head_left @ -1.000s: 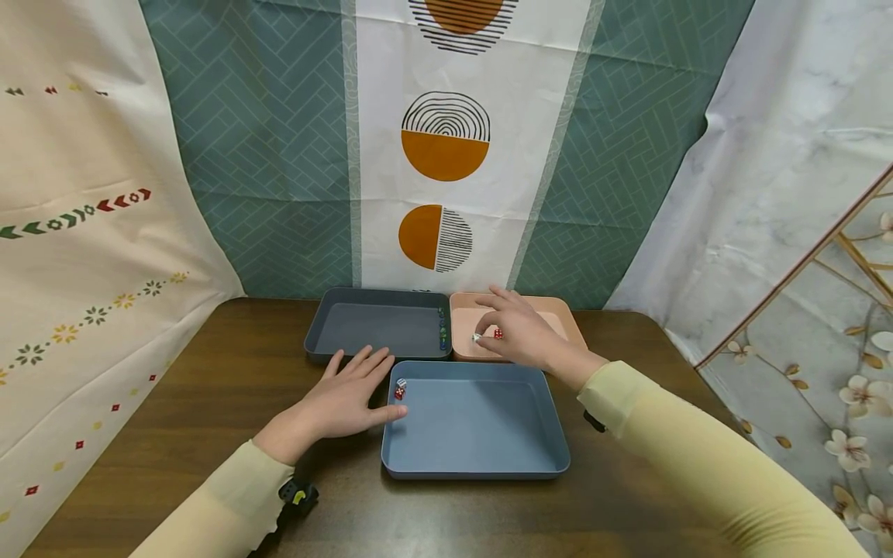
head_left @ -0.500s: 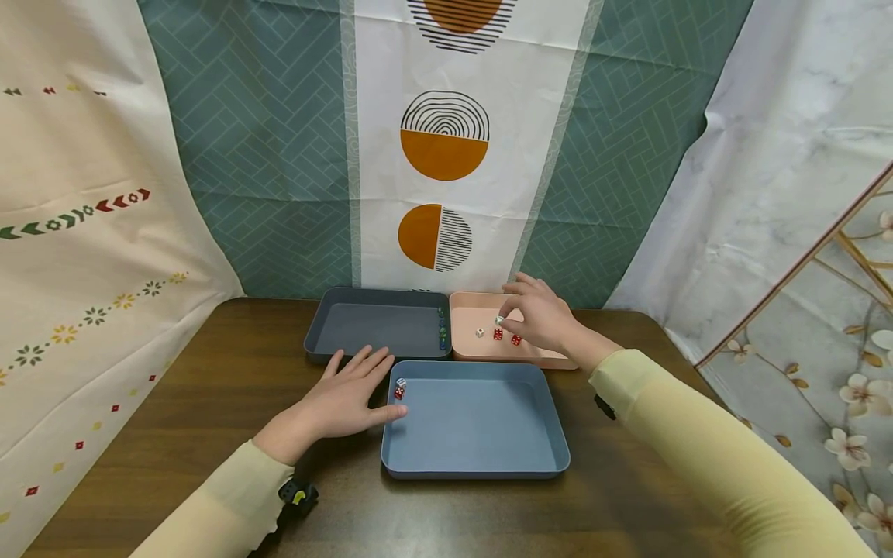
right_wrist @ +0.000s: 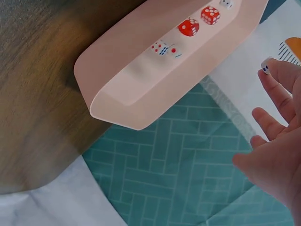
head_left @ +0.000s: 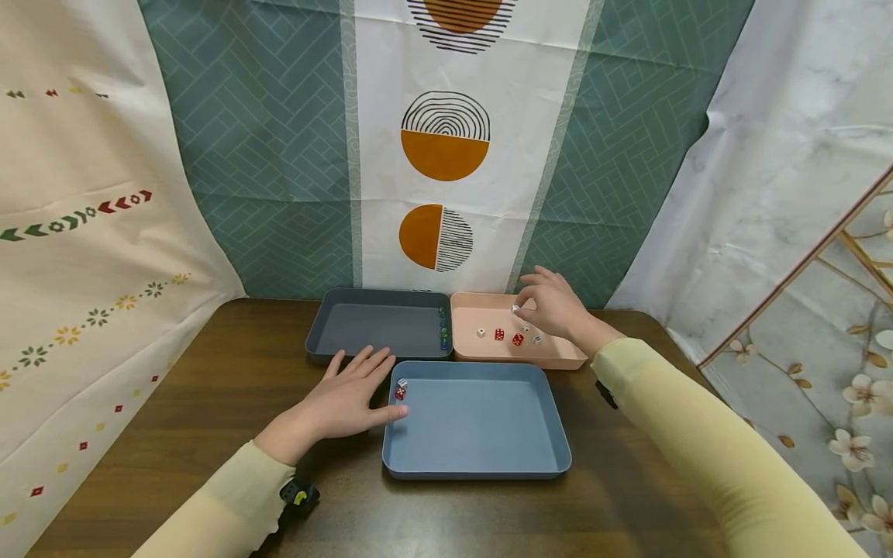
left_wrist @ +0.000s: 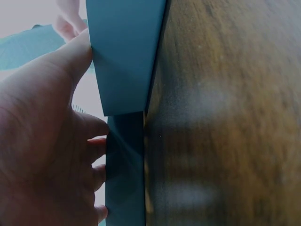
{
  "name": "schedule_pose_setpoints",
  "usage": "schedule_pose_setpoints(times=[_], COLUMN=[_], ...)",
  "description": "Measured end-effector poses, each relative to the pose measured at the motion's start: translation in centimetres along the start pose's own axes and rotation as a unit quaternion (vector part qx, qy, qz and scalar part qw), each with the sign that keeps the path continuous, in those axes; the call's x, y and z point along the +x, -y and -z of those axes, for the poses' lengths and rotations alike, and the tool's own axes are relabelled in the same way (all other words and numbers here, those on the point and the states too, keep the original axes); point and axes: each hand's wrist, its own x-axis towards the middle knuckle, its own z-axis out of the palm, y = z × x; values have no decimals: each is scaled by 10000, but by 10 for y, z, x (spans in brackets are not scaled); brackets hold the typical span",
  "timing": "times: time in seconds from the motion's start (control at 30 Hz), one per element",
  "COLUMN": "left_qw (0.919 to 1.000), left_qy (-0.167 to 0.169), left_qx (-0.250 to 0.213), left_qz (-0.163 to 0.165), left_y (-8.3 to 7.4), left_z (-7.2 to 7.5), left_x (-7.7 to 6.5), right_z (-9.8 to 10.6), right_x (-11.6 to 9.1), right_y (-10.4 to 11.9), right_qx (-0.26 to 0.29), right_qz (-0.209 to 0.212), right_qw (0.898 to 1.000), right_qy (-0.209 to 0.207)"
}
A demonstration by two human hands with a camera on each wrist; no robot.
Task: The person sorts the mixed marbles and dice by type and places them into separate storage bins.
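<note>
Between thumb and index finger, my right hand (head_left: 556, 304) pinches a white die (right_wrist: 266, 66) above the back of the pink tray (head_left: 481, 353). In that tray lie two red dice (right_wrist: 210, 15) and a few white dice (head_left: 480, 332). My left hand (head_left: 342, 399) is spread flat, its thumb over the left rim of the blue tray (head_left: 481, 434) and its fingertips at the front edge of the dark grey tray (head_left: 377, 325). Beside that thumb, a white die (head_left: 401, 383) and a red die (head_left: 401, 394) sit in the blue tray's left side.
Small green and blue pieces (head_left: 443, 329) line the right side of the dark grey tray. All three trays stand close together on a brown wooden table (head_left: 230, 372). Patterned cloths (head_left: 279, 155) hang behind and at both sides.
My right hand has moved right and back across the pink tray with the white die, uncovering dice beneath. The left hand stays put.
</note>
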Motion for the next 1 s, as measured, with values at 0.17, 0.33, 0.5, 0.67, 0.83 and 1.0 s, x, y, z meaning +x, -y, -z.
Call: schedule_pose_setpoints(times=[0.17, 0.33, 0.5, 0.67, 0.83, 1.0], left_qw=[10000, 10000, 10000, 10000, 10000, 10000], left_qy=[2, -4, 8, 16, 28, -12], left_qx=[4, -14, -19, -7, -14, 4], left_qz=[14, 3, 8, 11, 1, 4], left_y=[1, 1, 0, 0, 1, 2], left_z=[-1, -1, -1, 0, -1, -3], left_x=[0, 1, 1, 0, 1, 1], right_z=[-3, -8, -14, -17, -19, -21], right_x=[6, 10, 13, 16, 20, 24], right_y=[-6, -11, -14, -16, -17, -19], right_qx=[-50, -100, -150, -155, -170, -145], right_qz=[-172, -253, -267, -317, -364, -405], right_qw=[9998, 9996, 9995, 9992, 9989, 9987], right_qy=[77, 123, 126, 166, 230, 259])
